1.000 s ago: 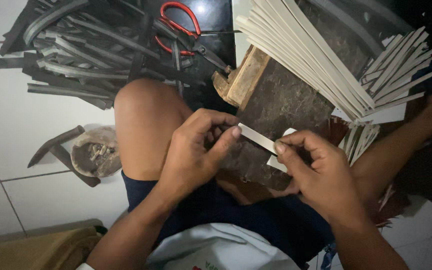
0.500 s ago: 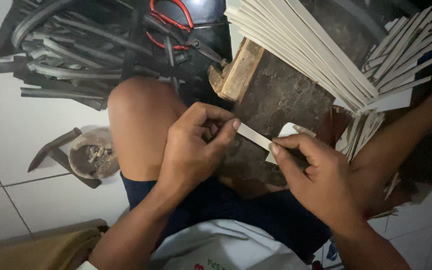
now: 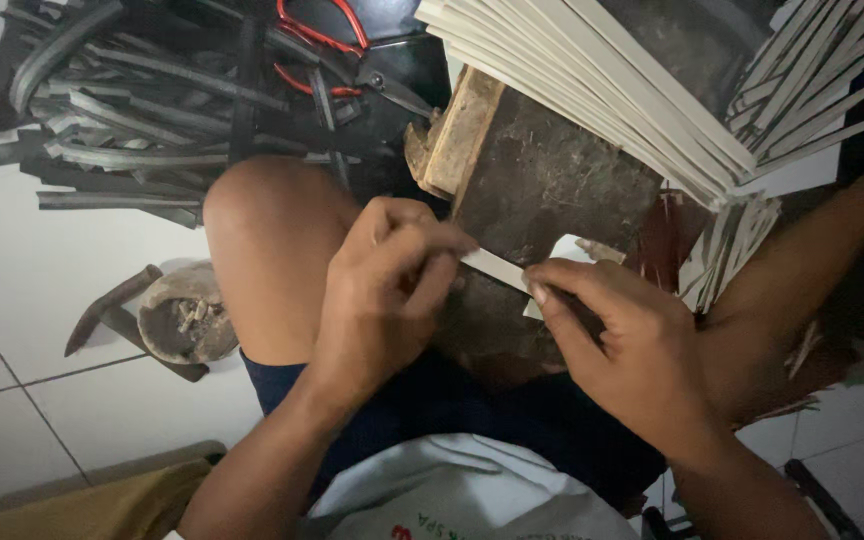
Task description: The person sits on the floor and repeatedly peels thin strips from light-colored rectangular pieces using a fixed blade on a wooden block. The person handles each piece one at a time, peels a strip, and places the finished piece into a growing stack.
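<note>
Now, what I see —
Grip: left hand (image 3: 382, 290) and right hand (image 3: 617, 345) pinching a pale strip (image 3: 497, 268) (one end each).
Surface: dark block (image 3: 552, 175).
Room: white tiled floor (image 3: 12, 300).

I sit on a white tiled floor (image 3: 12, 300) in a small craft workshop: dark strips (image 3: 142, 110) piled at eleven o'clock, pale slats (image 3: 592, 80) stacked at one, red-handled scissors (image 3: 322, 30) at twelve, a worn wooden block (image 3: 542, 170) before my knee.
</note>
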A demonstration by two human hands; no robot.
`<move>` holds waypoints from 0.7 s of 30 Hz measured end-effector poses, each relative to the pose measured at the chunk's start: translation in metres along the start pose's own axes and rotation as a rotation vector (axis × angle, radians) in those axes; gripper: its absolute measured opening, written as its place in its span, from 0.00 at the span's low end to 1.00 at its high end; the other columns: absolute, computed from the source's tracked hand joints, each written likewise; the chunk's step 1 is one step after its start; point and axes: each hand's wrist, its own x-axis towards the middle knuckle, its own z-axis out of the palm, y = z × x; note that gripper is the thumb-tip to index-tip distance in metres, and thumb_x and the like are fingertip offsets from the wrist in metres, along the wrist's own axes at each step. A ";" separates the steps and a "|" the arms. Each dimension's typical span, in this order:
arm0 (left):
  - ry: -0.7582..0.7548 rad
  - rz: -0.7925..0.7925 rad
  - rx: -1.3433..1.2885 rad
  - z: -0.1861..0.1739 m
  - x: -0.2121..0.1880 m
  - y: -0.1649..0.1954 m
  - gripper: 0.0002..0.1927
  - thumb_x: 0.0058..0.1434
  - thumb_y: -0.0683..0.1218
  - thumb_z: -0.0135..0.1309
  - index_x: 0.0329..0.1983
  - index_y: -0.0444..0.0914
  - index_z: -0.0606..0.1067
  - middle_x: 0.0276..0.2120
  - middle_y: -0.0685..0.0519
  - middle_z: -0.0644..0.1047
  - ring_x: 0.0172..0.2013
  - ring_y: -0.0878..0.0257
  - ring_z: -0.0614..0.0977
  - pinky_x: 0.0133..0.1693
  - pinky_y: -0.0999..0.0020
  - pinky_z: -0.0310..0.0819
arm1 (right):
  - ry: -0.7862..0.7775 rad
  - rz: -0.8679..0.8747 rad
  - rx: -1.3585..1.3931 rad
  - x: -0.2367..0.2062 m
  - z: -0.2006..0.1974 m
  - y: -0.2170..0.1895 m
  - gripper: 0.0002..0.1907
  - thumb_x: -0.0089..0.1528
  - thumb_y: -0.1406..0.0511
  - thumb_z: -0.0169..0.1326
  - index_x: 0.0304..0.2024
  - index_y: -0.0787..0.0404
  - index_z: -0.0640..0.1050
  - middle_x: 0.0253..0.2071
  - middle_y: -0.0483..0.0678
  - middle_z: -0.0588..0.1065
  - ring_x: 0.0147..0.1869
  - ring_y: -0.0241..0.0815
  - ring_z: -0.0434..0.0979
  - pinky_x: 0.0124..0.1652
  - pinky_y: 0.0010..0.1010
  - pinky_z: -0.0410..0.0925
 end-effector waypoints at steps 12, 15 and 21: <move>-0.074 0.289 0.496 0.000 -0.014 0.011 0.17 0.59 0.37 0.56 0.52 0.40 0.80 0.52 0.45 0.71 0.50 0.51 0.75 0.50 0.58 0.72 | 0.022 -0.037 -0.107 -0.004 0.002 0.006 0.11 0.61 0.69 0.61 0.47 0.62 0.80 0.37 0.51 0.80 0.34 0.43 0.82 0.31 0.32 0.72; -0.128 0.396 0.627 0.002 -0.026 0.018 0.21 0.61 0.41 0.53 0.58 0.35 0.76 0.59 0.45 0.70 0.60 0.49 0.73 0.59 0.52 0.69 | 0.020 -0.039 -0.073 -0.006 0.003 0.007 0.12 0.61 0.70 0.61 0.48 0.61 0.81 0.37 0.52 0.79 0.35 0.45 0.83 0.32 0.33 0.72; -0.183 0.394 0.793 0.020 -0.041 0.022 0.24 0.64 0.43 0.51 0.65 0.36 0.71 0.63 0.45 0.69 0.66 0.53 0.71 0.58 0.54 0.67 | 0.026 -0.060 -0.129 -0.009 0.002 0.008 0.15 0.58 0.70 0.61 0.48 0.62 0.80 0.38 0.54 0.79 0.39 0.52 0.81 0.36 0.38 0.72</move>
